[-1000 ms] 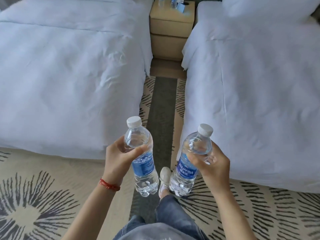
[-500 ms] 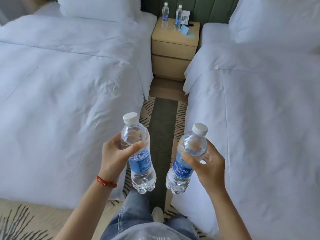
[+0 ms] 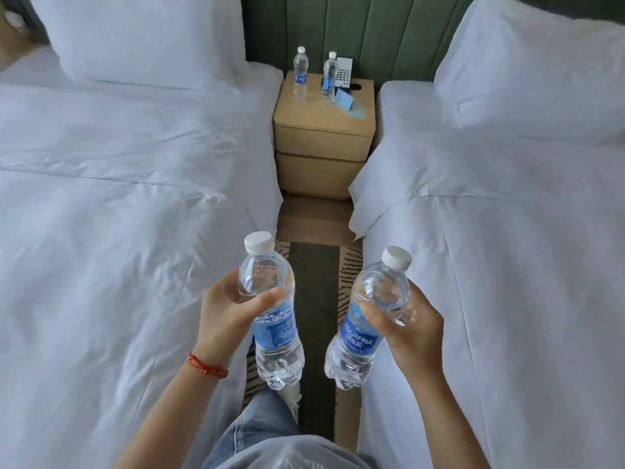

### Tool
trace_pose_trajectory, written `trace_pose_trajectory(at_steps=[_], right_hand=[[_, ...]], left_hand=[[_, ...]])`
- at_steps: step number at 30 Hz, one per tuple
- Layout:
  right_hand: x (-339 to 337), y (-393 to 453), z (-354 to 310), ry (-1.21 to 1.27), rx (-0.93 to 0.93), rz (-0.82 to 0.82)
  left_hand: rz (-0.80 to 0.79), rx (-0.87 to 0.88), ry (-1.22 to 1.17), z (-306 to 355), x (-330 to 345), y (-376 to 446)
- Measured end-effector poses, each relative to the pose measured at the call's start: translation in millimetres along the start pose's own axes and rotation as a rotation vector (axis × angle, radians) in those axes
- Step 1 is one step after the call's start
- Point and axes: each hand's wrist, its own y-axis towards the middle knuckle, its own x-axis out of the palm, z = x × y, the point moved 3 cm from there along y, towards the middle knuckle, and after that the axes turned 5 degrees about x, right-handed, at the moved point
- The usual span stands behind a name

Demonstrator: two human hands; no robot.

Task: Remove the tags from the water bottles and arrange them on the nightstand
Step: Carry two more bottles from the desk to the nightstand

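Your left hand (image 3: 230, 316) grips one bottle (image 3: 272, 319) around its upper body, thumb across the front; your right hand (image 3: 411, 328) grips a second bottle (image 3: 365, 330) the same way. Both are capped, blue-labelled and tilted slightly, held apart over the carpet (image 3: 314, 279) between two white beds. Ahead, the nightstand (image 3: 321, 130) carries two more upright bottles (image 3: 300, 74), a phone (image 3: 343, 72) and a blue card (image 3: 343, 100). A red string (image 3: 206, 365) circles your left wrist.
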Motion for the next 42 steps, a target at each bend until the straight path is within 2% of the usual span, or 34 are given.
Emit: trace_pose_trajectory(at_steps=[14, 24, 31, 42], right_hand=[[68, 251, -25, 0.005, -0.012, 0.012], [104, 451, -41, 0.023, -0.059, -0.082], [124, 559, -55, -0.010, -0.073, -0.106], [192, 747, -53, -0.005, 0.029, -0.094]], left_hand=[[-0.028, -0.014, -0.003, -22, 31, 265], [0.023, -0.003, 0.007, -33, 78, 446], [0.048, -0.039, -0.017, -42, 98, 553], [-0.006, -0.040, -0.001, -80, 118, 755]])
